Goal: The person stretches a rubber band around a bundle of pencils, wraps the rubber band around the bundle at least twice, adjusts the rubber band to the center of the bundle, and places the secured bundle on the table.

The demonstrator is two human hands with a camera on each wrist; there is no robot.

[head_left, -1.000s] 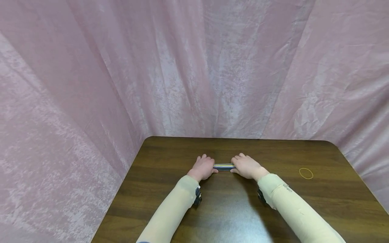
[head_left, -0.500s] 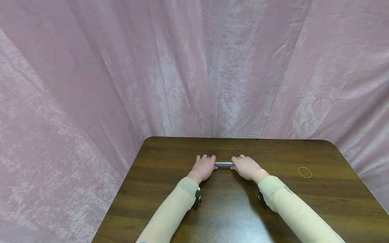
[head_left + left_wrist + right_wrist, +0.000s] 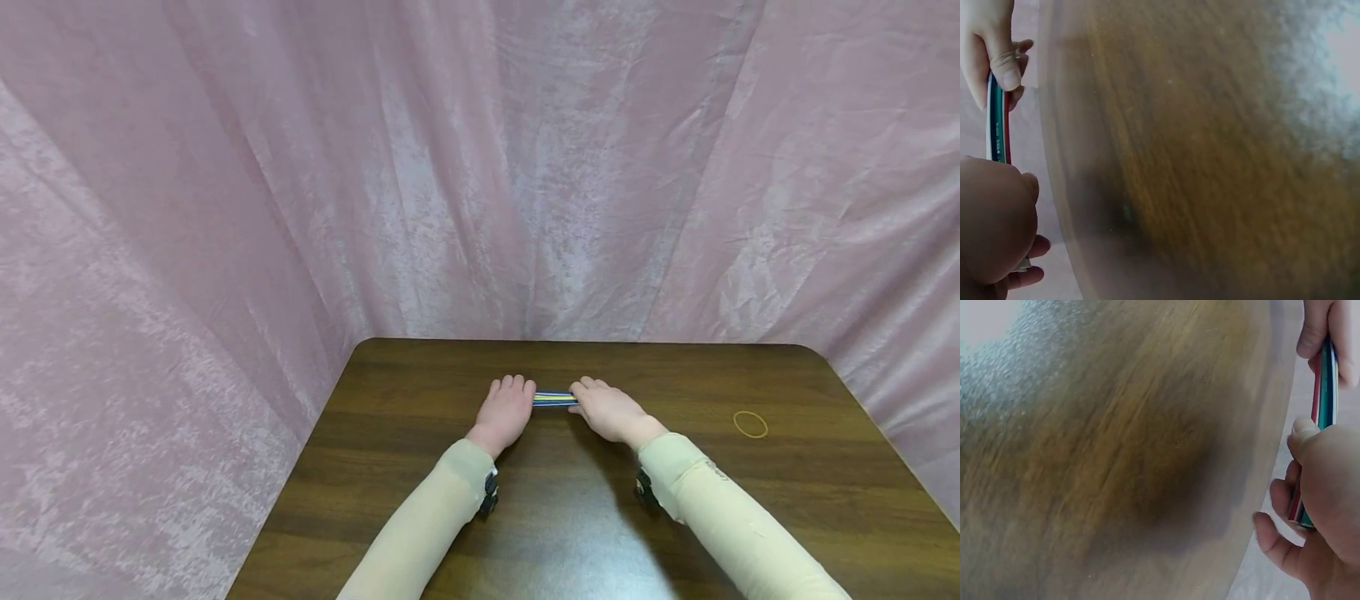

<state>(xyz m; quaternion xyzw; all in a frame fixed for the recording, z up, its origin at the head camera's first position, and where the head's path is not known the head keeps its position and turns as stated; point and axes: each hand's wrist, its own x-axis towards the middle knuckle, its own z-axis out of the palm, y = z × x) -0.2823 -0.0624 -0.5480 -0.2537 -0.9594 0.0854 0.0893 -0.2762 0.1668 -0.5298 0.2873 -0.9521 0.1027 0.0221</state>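
Note:
Both hands hold a bundle of pencils (image 3: 554,399) lengthwise between them, above the far half of the table. My left hand (image 3: 504,414) grips its left end, and my right hand (image 3: 609,413) grips the right end. Only a short middle stretch shows from above, in blue and yellow. In the left wrist view the pencils (image 3: 999,128) are white, dark blue, green and red, with small print on the green. The right wrist view shows a thumb along the pencils (image 3: 1324,394) and the flat ends poking out below the palm. The rest of the bundle is hidden by the hands.
A thin yellow rubber band (image 3: 750,424) lies on the brown wooden table (image 3: 555,517), to the right of the right hand. Pink velvet curtain (image 3: 525,167) hangs behind the table's far edge and along the left side.
The bundle has shifted slightly away from me and turned, so different colours face up. My left hand has moved a little forward and right, its fingers now closer together. The rubber band stays put.

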